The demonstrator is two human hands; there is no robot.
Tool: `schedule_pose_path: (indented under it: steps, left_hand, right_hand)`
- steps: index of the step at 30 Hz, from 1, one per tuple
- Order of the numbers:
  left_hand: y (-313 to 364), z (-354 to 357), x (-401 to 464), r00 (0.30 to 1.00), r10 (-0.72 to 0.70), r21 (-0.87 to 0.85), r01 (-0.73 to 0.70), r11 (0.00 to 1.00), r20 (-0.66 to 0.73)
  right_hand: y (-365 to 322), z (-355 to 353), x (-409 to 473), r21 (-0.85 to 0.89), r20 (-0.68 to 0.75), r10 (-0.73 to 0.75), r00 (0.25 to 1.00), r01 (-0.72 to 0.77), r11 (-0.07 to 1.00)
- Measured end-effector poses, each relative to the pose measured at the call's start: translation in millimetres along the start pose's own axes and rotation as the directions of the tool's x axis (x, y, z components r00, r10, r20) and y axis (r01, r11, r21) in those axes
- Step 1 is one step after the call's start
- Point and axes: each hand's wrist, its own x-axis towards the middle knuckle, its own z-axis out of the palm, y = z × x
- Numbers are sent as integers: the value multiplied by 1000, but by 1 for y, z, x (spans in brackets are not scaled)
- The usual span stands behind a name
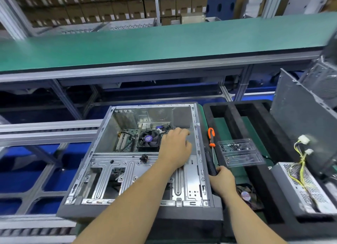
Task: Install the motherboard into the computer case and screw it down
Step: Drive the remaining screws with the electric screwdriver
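An open computer case (142, 159) lies on its side on the workbench, its open face turned up toward the camera. The motherboard (131, 139) sits inside it, in the far half of the case against the back wall, with a black cooling fan (148, 140) on top of it and a few dark cables running across the green board to the fan's left. The left hand (176, 148) reaches into the case from the near side and rests over the right part of the board, just beside the fan; its fingers are bent downward at the board's right edge, but the back of the hand hides the fingertips, so I cannot tell whether they pinch anything. The right hand (221, 181) is outside the case, by its right wall, with the fingers wrapped round the black handle of a screwdriver (210, 163) that points up and away along the case edge. Just beyond it an orange-handled tool (211, 137) lies on the green mat. To its right a clear plastic tray (240, 152) holds small screws in its compartments. Farther right stands a grey power supply (306, 187) with yellow wires (300, 163) and white plugs rising from it.
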Motion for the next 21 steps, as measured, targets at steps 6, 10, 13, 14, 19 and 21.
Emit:
schedule_pose_path:
  steps: [6,10,13,14,19,21]
  left_hand:
    - [1,3,0,999,24,74,-21,997,-41]
    - [-1,6,2,999,41,143,-39,989,-17]
    - [-2,9,0,999,49,157,-45,987,-19]
    - [-3,9,0,998,53,154,-49,987,-24]
    - [-3,11,0,998,66,154,-62,986,-22]
    - [-3,11,-1,997,70,156,-66,986,-26]
  right_hand:
    - [-2,1,4,-28,-10,14,1000,-14,999]
    - [-4,3,8,-79,7,26,1000,-25,997]
    - [-5,6,11,-125,34,20,999,-16,992]
    - [-6,7,12,-132,38,20,999,-15,991]
    - [-16,8,22,-133,66,95,993,-86,987]
    - [-22,7,29,-161,100,152,983,-135,978]
